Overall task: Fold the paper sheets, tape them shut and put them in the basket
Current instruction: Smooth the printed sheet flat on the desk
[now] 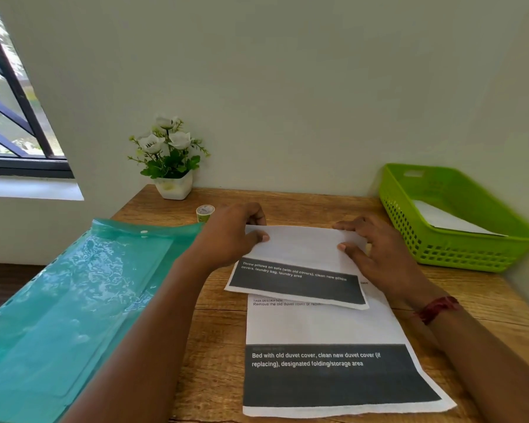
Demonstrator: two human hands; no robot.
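A printed paper sheet (300,264) lies partly folded in the middle of the wooden table, its white flap turned over a dark text band. My left hand (235,236) pinches its upper left corner. My right hand (373,248) pinches its upper right corner. Under it lies a second flat printed sheet (327,355) reaching toward the near edge. A small roll of tape (204,212) stands behind my left hand. The green basket (434,251) sits at the right with a folded white paper (443,219) inside.
A teal plastic folder (68,306) covers the table's left side and overhangs its edge. A white pot of artificial flowers (170,160) stands at the back by the wall. A window is at the far left. The wall runs close behind the table (501,306).
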